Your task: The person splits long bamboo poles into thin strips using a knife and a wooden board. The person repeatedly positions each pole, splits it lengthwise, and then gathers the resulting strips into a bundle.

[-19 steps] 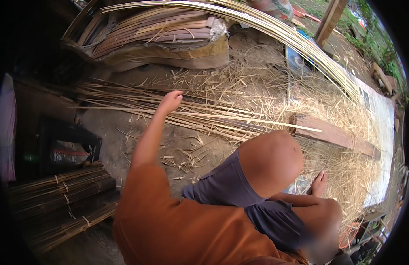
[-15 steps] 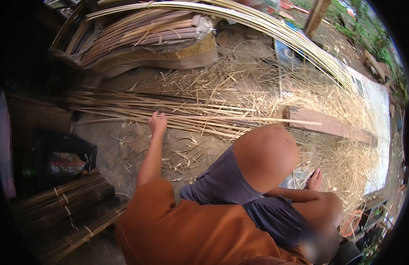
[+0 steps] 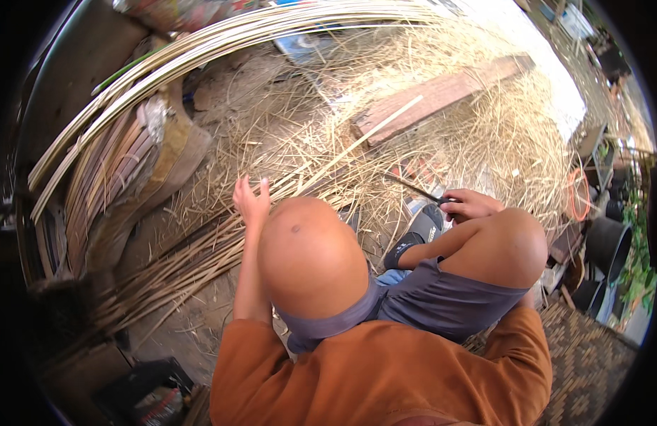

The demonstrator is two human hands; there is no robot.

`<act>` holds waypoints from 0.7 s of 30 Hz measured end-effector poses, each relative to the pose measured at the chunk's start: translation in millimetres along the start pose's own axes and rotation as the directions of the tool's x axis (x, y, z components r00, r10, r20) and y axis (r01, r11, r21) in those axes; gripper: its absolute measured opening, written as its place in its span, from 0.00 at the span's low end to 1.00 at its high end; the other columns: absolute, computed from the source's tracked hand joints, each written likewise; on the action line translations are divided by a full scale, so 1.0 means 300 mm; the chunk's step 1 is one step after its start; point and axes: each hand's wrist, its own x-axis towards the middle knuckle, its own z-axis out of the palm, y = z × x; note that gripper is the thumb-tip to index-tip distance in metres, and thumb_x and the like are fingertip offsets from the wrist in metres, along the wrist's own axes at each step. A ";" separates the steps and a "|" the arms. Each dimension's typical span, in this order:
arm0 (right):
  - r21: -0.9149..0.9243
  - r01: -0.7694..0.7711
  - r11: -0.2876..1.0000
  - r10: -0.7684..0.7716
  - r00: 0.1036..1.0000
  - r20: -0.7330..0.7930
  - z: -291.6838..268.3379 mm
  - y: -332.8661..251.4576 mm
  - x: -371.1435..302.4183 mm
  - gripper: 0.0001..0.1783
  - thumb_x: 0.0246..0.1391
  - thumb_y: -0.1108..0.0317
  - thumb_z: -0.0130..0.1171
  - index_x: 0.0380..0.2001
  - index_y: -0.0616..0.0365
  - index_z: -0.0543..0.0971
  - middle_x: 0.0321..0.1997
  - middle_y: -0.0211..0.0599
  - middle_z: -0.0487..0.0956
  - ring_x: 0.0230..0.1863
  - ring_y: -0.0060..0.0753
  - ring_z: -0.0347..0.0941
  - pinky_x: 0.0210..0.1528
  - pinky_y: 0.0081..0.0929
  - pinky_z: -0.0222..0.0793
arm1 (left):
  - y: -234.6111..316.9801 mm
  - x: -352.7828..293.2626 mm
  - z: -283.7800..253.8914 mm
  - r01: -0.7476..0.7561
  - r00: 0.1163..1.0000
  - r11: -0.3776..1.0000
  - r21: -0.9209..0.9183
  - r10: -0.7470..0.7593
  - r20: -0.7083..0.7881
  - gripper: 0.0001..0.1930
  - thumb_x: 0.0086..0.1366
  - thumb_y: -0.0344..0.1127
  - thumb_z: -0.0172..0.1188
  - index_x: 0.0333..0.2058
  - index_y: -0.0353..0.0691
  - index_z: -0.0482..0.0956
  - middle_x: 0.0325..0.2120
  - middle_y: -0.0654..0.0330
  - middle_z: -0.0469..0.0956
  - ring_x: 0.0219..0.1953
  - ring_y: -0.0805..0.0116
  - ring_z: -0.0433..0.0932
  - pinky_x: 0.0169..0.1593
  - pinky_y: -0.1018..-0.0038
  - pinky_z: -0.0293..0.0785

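Note:
My left hand [image 3: 252, 201] is raised beside my bent left knee, with fingers apart and nothing visible between them. Close by it lies a loose pile of long, thin bamboo strips [image 3: 194, 252], partly hidden by my knee and forearm. One longer pale strip [image 3: 371, 133] reaches from the pile onto a reddish-brown wooden plank [image 3: 442, 96]. Beside my right shin, my right hand [image 3: 474, 204] grips the dark handle of a knife [image 3: 416, 187], its thin blade pointing left and away over the shavings.
Pale shavings [image 3: 484, 149] cover the ground around the plank. A bundle of long split strips [image 3: 222, 42] arches across the far side, over wider slats [image 3: 108, 170] in a worn holder at left. Dark buckets [image 3: 609, 245] stand at right, near a woven mat [image 3: 584, 355].
The view has swung to the right, bringing my right hand and the knife into sight. My left hand, earlier on the strips, is now lifted with fingers spread.

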 end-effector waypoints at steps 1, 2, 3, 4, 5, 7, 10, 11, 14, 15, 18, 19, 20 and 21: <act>-0.098 0.028 0.995 -0.019 0.996 0.085 0.002 -0.008 0.008 0.20 0.65 0.53 0.57 0.46 0.61 0.79 0.33 0.41 0.82 0.35 0.30 0.80 0.37 0.28 0.75 | 0.060 0.049 0.030 -0.095 0.995 0.994 -0.048 0.096 0.017 0.34 0.65 0.55 0.61 0.61 0.36 0.71 0.64 0.41 0.65 0.67 0.43 0.60 0.68 0.51 0.56; -0.161 0.039 0.986 -0.012 0.986 0.166 0.014 -0.023 0.009 0.20 0.65 0.53 0.57 0.46 0.61 0.79 0.33 0.41 0.82 0.34 0.30 0.80 0.36 0.28 0.75 | 0.116 0.093 0.062 -0.180 0.983 0.979 -0.097 0.184 0.028 0.33 0.65 0.54 0.61 0.60 0.35 0.72 0.63 0.41 0.67 0.67 0.44 0.62 0.68 0.53 0.57; -0.192 0.050 0.980 -0.004 0.972 0.235 0.037 -0.025 -0.008 0.20 0.65 0.53 0.57 0.46 0.61 0.79 0.33 0.41 0.82 0.34 0.30 0.80 0.36 0.28 0.75 | 0.211 0.123 0.083 -0.201 0.973 0.962 -0.183 0.218 0.076 0.32 0.65 0.53 0.61 0.60 0.34 0.72 0.62 0.41 0.68 0.66 0.45 0.64 0.68 0.54 0.59; -0.209 0.063 0.976 0.001 0.956 0.292 0.062 -0.028 -0.035 0.20 0.65 0.53 0.57 0.47 0.61 0.79 0.33 0.41 0.82 0.33 0.29 0.80 0.36 0.28 0.76 | 0.305 0.146 0.108 -0.215 0.960 0.939 -0.269 0.254 0.118 0.32 0.65 0.52 0.61 0.59 0.33 0.72 0.61 0.41 0.70 0.65 0.45 0.66 0.67 0.56 0.60; -0.217 0.078 0.973 -0.002 0.943 0.332 0.079 -0.040 -0.066 0.20 0.65 0.53 0.57 0.47 0.61 0.79 0.33 0.40 0.82 0.33 0.29 0.80 0.35 0.28 0.76 | 0.354 0.176 0.154 -0.252 0.941 0.928 -0.276 0.301 0.153 0.32 0.65 0.53 0.61 0.59 0.33 0.73 0.60 0.41 0.71 0.64 0.45 0.66 0.67 0.56 0.61; -0.193 0.092 0.977 -0.023 0.943 0.333 0.091 -0.061 -0.123 0.20 0.65 0.54 0.57 0.47 0.61 0.79 0.33 0.40 0.82 0.32 0.29 0.80 0.35 0.29 0.76 | 0.418 0.241 0.249 -0.272 0.917 0.929 -0.251 0.329 0.227 0.34 0.65 0.56 0.61 0.59 0.33 0.72 0.60 0.41 0.71 0.64 0.45 0.67 0.66 0.56 0.62; -0.114 0.014 0.993 0.004 0.987 0.158 0.064 -0.028 -0.183 0.20 0.65 0.54 0.58 0.48 0.61 0.79 0.32 0.39 0.82 0.31 0.28 0.80 0.34 0.29 0.77 | 0.501 0.275 0.384 -0.209 0.895 0.969 -0.134 0.244 0.374 0.39 0.63 0.60 0.62 0.61 0.33 0.70 0.61 0.41 0.70 0.65 0.44 0.66 0.66 0.54 0.62; -0.098 -0.019 0.995 0.028 0.995 0.095 0.058 -0.009 -0.178 0.20 0.65 0.54 0.58 0.49 0.61 0.79 0.32 0.39 0.82 0.30 0.28 0.80 0.33 0.29 0.77 | 0.534 0.270 0.423 -0.173 0.886 0.982 -0.076 0.189 0.422 0.41 0.62 0.61 0.62 0.62 0.33 0.68 0.61 0.41 0.70 0.65 0.43 0.66 0.66 0.53 0.62; -0.084 -0.087 0.993 0.089 0.996 0.026 0.037 0.056 -0.094 0.21 0.65 0.55 0.58 0.50 0.61 0.79 0.32 0.38 0.82 0.29 0.27 0.80 0.33 0.29 0.77 | 0.640 0.208 0.466 -0.245 0.768 0.960 0.135 0.107 0.631 0.45 0.60 0.63 0.64 0.65 0.34 0.65 0.60 0.40 0.71 0.65 0.42 0.66 0.66 0.51 0.62; -0.088 -0.102 0.991 0.105 0.994 0.026 0.021 0.081 -0.063 0.21 0.65 0.55 0.58 0.50 0.61 0.79 0.32 0.38 0.83 0.28 0.27 0.80 0.32 0.29 0.77 | 0.676 0.169 0.455 -0.310 0.710 0.928 0.205 0.082 0.699 0.46 0.59 0.63 0.65 0.66 0.34 0.64 0.59 0.40 0.72 0.65 0.41 0.66 0.66 0.50 0.62; -0.093 -0.121 0.988 0.126 0.991 0.052 -0.084 0.106 0.051 0.21 0.65 0.55 0.58 0.51 0.61 0.79 0.32 0.37 0.83 0.27 0.27 0.80 0.31 0.29 0.78 | 0.617 0.158 0.428 -0.247 0.800 0.949 0.194 0.087 0.593 0.35 0.61 0.57 0.64 0.58 0.35 0.72 0.47 0.42 0.81 0.53 0.44 0.78 0.59 0.54 0.69; -0.065 -0.138 0.988 0.140 0.989 0.037 -0.110 0.121 0.056 0.21 0.65 0.56 0.59 0.51 0.61 0.79 0.32 0.37 0.83 0.27 0.27 0.80 0.31 0.29 0.78 | 0.618 0.160 0.437 -0.233 0.822 0.959 0.164 0.104 0.560 0.32 0.62 0.56 0.64 0.55 0.35 0.75 0.44 0.43 0.82 0.49 0.44 0.80 0.57 0.55 0.71; 0.007 -0.198 0.980 0.198 0.980 0.000 -0.140 0.131 0.037 0.20 0.65 0.57 0.59 0.50 0.61 0.79 0.31 0.37 0.82 0.28 0.26 0.81 0.30 0.26 0.78 | 0.646 0.148 0.405 -0.201 0.818 0.978 0.056 0.137 0.559 0.28 0.62 0.52 0.64 0.51 0.35 0.76 0.42 0.44 0.82 0.46 0.44 0.80 0.53 0.55 0.72; -0.006 -0.117 0.993 0.117 0.993 0.011 -0.176 0.165 0.057 0.18 0.66 0.57 0.58 0.47 0.62 0.79 0.30 0.35 0.82 0.27 0.25 0.80 0.31 0.27 0.78 | 0.673 0.136 0.306 -0.150 0.829 0.988 -0.030 0.143 0.541 0.24 0.62 0.49 0.63 0.47 0.34 0.78 0.40 0.44 0.82 0.43 0.44 0.81 0.50 0.55 0.73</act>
